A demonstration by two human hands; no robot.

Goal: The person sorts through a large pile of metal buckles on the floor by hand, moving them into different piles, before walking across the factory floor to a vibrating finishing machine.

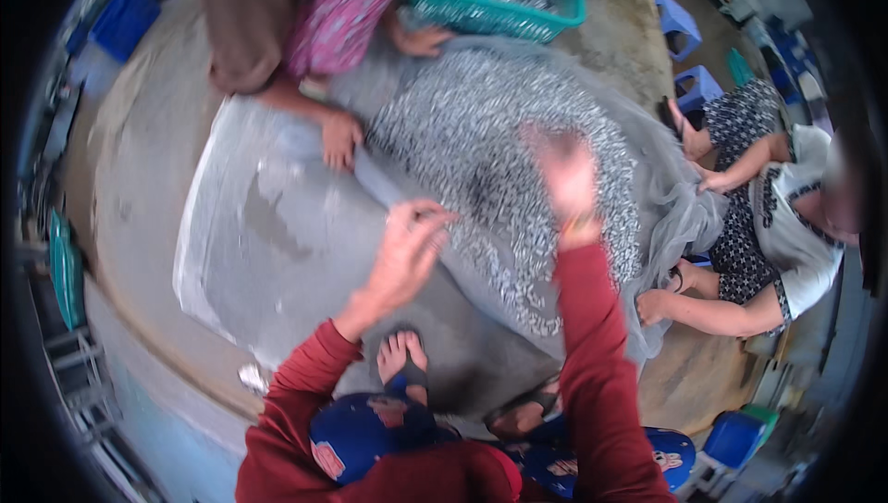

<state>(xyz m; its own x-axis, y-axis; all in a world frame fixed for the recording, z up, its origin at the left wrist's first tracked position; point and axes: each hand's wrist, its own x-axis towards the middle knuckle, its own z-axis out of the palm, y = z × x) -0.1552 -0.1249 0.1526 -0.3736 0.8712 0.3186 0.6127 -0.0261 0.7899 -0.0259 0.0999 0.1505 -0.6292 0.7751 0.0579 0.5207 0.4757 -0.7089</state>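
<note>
Many small silvery fish (504, 133) lie in a broad heap on a fine grey net (675, 211) spread over the ground. My left hand (407, 248) is at the net's near left edge, its fingers curled and apparently gripping that edge. Over the middle of the heap, my right hand (566, 177) is smeared by motion, so its fingers and anything in them cannot be made out. Dark red sleeves cover both my arms.
Across the heap, a person's hand (342, 139) is on the net edge. Another person (786, 198) sits at right, hands at the net. A teal basket (555, 20) of small fish stands at the far side. Blue stools (680, 26) are at far right; my sandaled foot (402, 360) is close.
</note>
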